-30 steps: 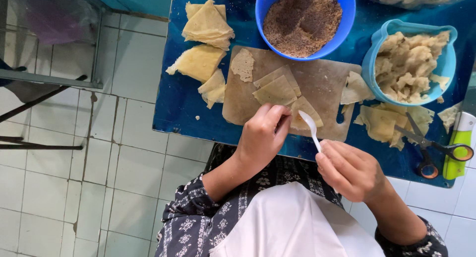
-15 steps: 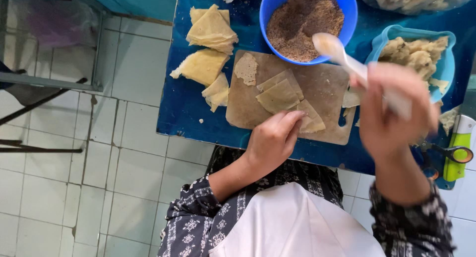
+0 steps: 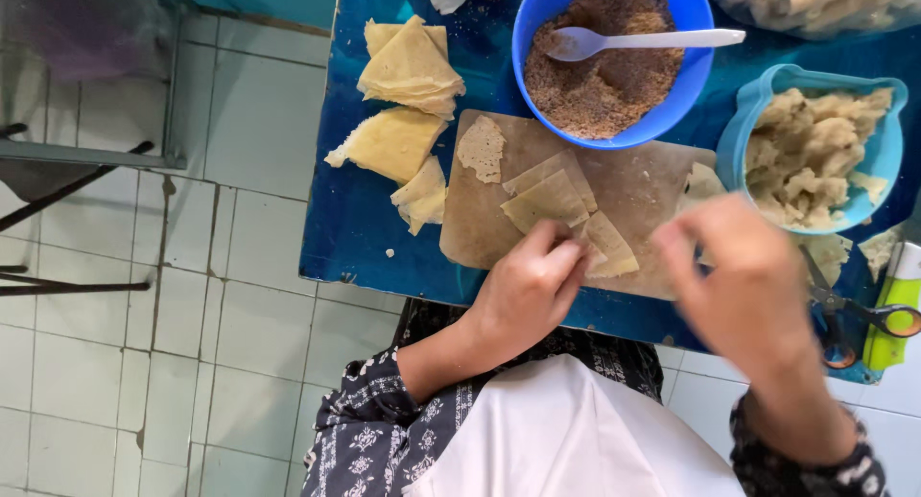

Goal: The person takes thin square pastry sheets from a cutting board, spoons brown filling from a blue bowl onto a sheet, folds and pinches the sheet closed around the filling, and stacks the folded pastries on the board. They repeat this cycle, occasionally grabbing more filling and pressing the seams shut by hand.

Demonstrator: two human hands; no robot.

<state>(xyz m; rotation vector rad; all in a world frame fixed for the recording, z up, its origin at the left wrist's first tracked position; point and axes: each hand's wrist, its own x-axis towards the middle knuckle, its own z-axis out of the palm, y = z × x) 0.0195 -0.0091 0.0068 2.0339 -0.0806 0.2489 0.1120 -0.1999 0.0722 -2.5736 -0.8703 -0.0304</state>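
Seen from above, the left hand (image 3: pixel 528 291) is pressing its fingertips together on thin tan pastry sheets (image 3: pixel 566 214) lying on a worn wooden cutting board (image 3: pixel 643 185) at the centre of the frame. The right hand (image 3: pixel 743 286), lower right, is hovering blurred over the board's right edge, fingers loosely spread and holding nothing. Above the board, a white plastic spoon (image 3: pixel 624 42) is resting in a round blue bowl of brown crumbs (image 3: pixel 614 60). Folded yellow pastry triangles (image 3: pixel 408 104) are lying on the blue table (image 3: pixel 355 219), upper left
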